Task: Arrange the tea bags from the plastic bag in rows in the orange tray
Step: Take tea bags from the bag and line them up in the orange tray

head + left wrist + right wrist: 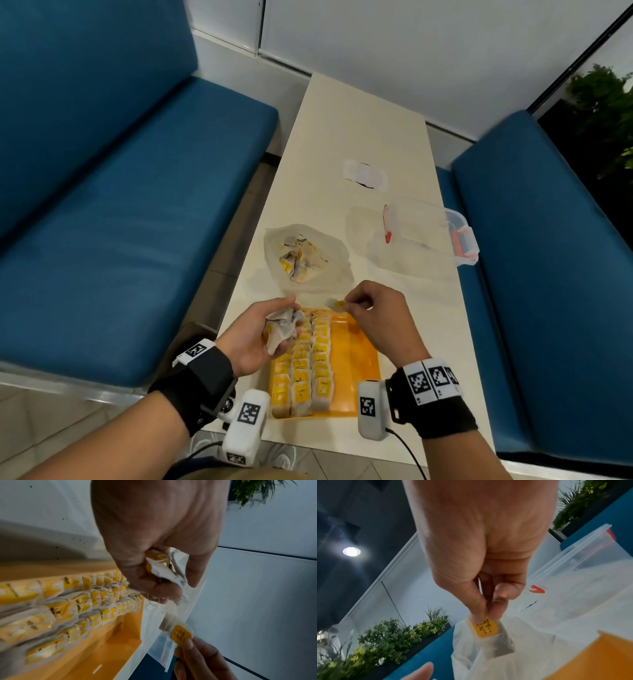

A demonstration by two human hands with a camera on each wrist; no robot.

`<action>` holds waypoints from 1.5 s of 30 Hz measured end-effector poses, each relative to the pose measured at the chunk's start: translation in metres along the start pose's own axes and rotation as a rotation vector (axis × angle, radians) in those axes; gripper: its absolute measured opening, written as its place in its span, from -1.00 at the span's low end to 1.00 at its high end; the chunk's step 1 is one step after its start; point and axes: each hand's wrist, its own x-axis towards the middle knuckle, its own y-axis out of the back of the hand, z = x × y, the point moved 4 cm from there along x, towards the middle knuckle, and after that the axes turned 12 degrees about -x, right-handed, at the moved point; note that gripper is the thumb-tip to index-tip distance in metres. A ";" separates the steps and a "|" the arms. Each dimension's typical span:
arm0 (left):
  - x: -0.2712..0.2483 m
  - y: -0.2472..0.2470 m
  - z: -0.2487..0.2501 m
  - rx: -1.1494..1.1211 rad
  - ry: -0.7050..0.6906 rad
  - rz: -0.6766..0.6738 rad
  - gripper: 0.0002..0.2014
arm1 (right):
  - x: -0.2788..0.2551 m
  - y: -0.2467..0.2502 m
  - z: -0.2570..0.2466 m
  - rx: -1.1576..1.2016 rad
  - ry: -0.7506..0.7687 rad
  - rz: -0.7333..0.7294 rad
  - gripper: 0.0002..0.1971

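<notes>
The left hand (pixel 263 334) cups a crumpled bunch of white paper tea bags (pixel 281 328), count unclear; right-hand fingers (pixel 477 609) pinch one yellow-tagged tea bag (pixel 485 628) above the rectangular orange plastic tray (pixel 356 359), its near rows blurred; the translucent plastic bag (pixel 308 260) lies on the counter beyond.

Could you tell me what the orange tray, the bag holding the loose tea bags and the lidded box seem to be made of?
Orange tray: probably rigid plastic, smooth with a slight sheen, straight moulded walls.
Bag: thin translucent plastic film, crumpled, the tea bags showing through.
Lidded box: clear hard plastic, see-through walls, with red clips.
</notes>
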 end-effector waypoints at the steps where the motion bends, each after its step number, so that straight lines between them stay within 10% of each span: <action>1: 0.001 0.003 0.000 0.019 -0.008 0.011 -0.75 | -0.003 0.002 0.001 -0.037 0.014 0.001 -0.89; 16: 0.001 0.030 0.007 0.153 -0.167 0.137 -0.72 | -0.035 -0.021 0.044 -0.098 0.042 -0.138 -0.67; 37: -0.007 0.055 -0.003 0.445 -0.271 0.291 -0.65 | -0.048 -0.063 0.055 0.144 -0.173 -0.340 -0.85; 42: 0.003 0.068 -0.007 0.629 -0.243 0.376 0.15 | -0.058 -0.080 0.054 0.051 -0.131 -0.505 -0.93; 45: 0.011 0.077 -0.011 0.689 -0.249 0.406 0.31 | -0.060 -0.088 0.055 0.010 -0.133 -0.561 -0.92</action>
